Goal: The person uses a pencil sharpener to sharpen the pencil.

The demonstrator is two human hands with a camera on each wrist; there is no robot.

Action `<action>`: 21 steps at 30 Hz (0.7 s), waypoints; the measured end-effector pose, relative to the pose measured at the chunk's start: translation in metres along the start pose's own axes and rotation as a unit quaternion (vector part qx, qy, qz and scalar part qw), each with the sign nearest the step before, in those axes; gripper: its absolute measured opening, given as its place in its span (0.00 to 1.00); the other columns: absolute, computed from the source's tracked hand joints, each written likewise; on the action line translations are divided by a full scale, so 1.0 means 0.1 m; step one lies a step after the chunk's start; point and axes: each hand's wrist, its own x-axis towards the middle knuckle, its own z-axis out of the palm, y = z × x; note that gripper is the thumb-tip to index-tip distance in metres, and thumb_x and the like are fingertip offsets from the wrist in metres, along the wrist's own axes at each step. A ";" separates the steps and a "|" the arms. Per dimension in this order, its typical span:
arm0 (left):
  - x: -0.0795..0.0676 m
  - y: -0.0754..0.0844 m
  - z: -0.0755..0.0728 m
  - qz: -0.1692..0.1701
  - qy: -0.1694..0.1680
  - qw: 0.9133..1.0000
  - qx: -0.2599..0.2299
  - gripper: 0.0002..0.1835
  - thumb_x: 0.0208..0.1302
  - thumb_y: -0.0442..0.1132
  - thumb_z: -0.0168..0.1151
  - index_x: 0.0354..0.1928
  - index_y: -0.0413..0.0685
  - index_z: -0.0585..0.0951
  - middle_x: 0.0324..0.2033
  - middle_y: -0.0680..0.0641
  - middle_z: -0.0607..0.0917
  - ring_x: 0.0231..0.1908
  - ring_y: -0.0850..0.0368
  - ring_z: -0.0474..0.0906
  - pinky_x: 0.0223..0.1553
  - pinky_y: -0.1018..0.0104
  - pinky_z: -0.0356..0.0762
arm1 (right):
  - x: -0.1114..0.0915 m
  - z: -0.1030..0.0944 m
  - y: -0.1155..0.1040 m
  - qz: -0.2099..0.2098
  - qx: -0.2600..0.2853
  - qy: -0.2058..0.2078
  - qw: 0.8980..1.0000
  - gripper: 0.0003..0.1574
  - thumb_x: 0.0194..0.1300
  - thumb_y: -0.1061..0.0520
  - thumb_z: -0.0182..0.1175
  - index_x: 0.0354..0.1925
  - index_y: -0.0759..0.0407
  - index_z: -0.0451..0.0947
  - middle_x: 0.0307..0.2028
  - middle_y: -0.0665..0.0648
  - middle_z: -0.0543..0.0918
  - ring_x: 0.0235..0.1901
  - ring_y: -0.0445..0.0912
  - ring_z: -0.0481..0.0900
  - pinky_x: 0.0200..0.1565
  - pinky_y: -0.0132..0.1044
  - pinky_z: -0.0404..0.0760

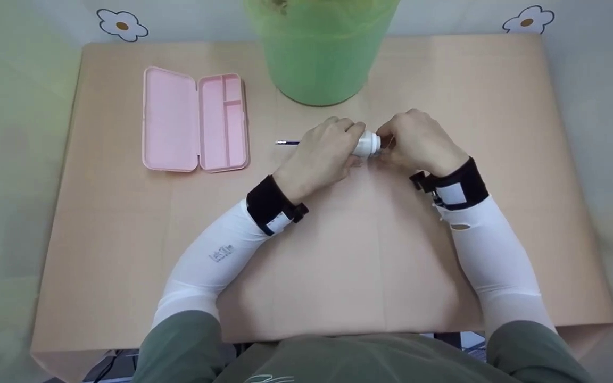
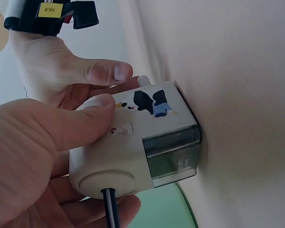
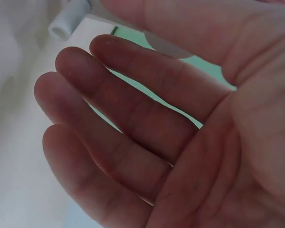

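A: Item one, left hand (image 1: 320, 151)?
B: Back upward, forearm slanting in from the lower left. Clamped on a white pencil sharpener (image 2: 126, 154): thumb laid along the stickered side, fingers wrapped behind.

A: Item two, right hand (image 1: 418, 141)?
B: Forearm angled inward, wrist bent toward the left hand. Four fingers loosely extended, slightly bowed, a little apart at the knuckles; thumb reaching across. Crank knob (image 3: 69, 21) just past the fingertips, none curled round it. Contact between thumb and sharpener: cannot tell.

A: Sharpener, location?
B: Between the hands, crank end facing the right, clear drawer (image 2: 173, 154) toward the surface (image 1: 338, 266). Whether it rests there, cannot tell.

A: Item three?
B: Pencil (image 2: 111, 206), one, dark with a pale stripe. Seated in the sharpener's round inlet, free end projecting left from beneath the left hand.

A: Remaining stock?
B: Pink case (image 1: 171, 122), lid open, compartmented, left of the left hand. Green bin (image 1: 322, 58), one, beyond both hands. Black wrist straps (image 1: 270, 205), two, one behind each hand, over white sleeves (image 1: 205, 266).
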 end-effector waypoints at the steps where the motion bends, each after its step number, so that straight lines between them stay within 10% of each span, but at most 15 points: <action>1: -0.01 -0.01 0.00 0.001 0.002 1.000 -0.002 0.29 0.76 0.42 0.74 0.72 0.37 0.79 0.61 0.38 0.89 0.59 0.41 0.88 0.61 0.49 0.91 | 0.01 0.01 0.00 -0.004 0.000 0.000 1.000 0.01 0.60 0.61 0.78 0.33 0.57 0.94 0.29 0.56 0.92 0.31 0.53 0.84 0.37 0.42 0.78; 21: -0.12 -0.13 -0.05 -0.020 -0.005 1.000 0.000 0.29 0.74 0.40 0.74 0.73 0.37 0.79 0.64 0.37 0.88 0.63 0.39 0.87 0.66 0.48 0.90 | 0.10 0.22 -0.05 -0.036 0.012 0.028 0.999 0.06 0.61 0.60 0.82 0.38 0.53 0.98 0.35 0.55 0.98 0.33 0.55 0.91 0.43 0.51 0.85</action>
